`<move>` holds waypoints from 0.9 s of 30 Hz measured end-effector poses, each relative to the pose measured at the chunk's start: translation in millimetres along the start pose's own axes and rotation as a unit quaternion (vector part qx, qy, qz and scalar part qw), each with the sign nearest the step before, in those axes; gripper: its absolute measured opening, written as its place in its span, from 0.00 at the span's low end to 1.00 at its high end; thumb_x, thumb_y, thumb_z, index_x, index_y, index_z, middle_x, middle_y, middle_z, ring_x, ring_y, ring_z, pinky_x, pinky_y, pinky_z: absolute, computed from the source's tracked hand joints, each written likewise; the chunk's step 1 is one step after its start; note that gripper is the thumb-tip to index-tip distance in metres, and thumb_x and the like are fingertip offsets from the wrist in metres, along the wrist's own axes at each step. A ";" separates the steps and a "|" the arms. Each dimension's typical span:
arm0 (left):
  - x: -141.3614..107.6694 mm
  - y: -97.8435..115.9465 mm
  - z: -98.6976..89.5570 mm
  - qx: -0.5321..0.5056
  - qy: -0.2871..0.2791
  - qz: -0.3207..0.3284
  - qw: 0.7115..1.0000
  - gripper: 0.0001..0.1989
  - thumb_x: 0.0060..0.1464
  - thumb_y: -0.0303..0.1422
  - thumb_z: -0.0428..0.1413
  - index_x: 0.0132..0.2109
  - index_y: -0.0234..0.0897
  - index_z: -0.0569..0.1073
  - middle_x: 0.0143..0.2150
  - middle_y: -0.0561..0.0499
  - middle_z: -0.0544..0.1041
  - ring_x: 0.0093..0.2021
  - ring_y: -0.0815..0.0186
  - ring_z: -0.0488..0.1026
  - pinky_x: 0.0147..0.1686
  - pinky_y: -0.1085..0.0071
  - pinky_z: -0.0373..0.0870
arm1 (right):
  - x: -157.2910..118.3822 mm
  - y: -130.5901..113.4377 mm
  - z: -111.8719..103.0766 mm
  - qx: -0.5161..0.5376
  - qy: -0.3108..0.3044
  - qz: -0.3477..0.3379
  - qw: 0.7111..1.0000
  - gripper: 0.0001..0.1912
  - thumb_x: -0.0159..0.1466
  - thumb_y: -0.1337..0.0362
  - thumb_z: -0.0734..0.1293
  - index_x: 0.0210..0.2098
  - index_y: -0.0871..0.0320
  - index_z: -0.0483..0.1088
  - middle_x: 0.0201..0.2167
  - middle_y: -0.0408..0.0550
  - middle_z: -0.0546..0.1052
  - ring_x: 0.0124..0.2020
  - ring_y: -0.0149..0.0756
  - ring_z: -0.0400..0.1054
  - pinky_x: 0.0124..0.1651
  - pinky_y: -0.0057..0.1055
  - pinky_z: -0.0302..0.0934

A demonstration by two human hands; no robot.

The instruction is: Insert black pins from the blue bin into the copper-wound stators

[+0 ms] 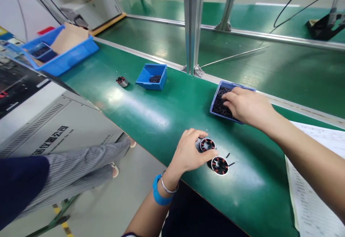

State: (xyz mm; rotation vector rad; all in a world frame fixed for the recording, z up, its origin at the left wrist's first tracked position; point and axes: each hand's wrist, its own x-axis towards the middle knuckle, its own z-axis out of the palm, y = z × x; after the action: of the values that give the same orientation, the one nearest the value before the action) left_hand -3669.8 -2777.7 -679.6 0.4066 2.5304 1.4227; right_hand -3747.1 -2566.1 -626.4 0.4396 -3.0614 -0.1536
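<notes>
My left hand (190,150) curls its thumb and fingers around a round metal motor stator (207,145) with copper windings in its slots. Right beside it, near my thumb, stands a second stator (220,165), with two small black strips (231,164) lying next to it. Over a blue-violet bin (219,114) full of small black strips (219,104) reaches my right hand (242,104). Its thumb and fingertips are drawn together at the strips; what lies between them is too small to make out.
A blue bin (142,77) with black pieces and another stator (122,82) stand farther left on the green table. A metal post (191,28) rises behind. Printed sheets (312,186) lie at the right. A large blue tray (72,58) and a person's legs (88,165) are at the left.
</notes>
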 end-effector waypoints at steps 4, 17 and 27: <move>13.0 -2.4 2.3 -0.069 0.002 -0.016 0.998 0.08 0.52 0.33 0.61 0.41 0.42 0.80 0.39 0.51 0.80 0.40 0.63 0.74 0.43 0.64 0.71 | 3.8 8.1 14.6 0.045 -0.035 -0.003 0.998 0.15 0.67 0.62 0.60 0.46 0.60 0.74 0.45 0.55 0.77 0.44 0.46 0.72 0.40 0.36 0.63; 13.5 -8.5 20.2 -0.200 0.059 -0.056 0.976 0.05 0.54 0.30 0.60 0.40 0.37 0.77 0.37 0.51 0.80 0.38 0.67 0.75 0.41 0.71 0.69 | -24.1 -1.3 6.5 0.466 0.023 0.074 0.881 0.08 0.58 0.59 0.68 0.32 0.57 0.74 0.23 0.43 0.76 0.22 0.32 0.70 0.28 0.29 0.66; 14.8 -11.1 19.6 -0.148 0.060 -0.025 0.987 0.02 0.54 0.30 0.61 0.37 0.40 0.79 0.37 0.53 0.81 0.41 0.65 0.73 0.47 0.66 0.67 | -25.4 -28.8 14.6 0.612 -0.094 0.004 0.785 0.10 0.57 0.60 0.70 0.35 0.60 0.75 0.24 0.43 0.75 0.25 0.28 0.68 0.26 0.24 0.62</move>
State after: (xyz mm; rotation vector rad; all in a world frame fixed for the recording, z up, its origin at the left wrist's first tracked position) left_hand -3679.0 -2762.5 -699.9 0.2103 2.3433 1.8162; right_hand -3715.6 -2585.1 -644.7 0.4088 -2.8430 1.9416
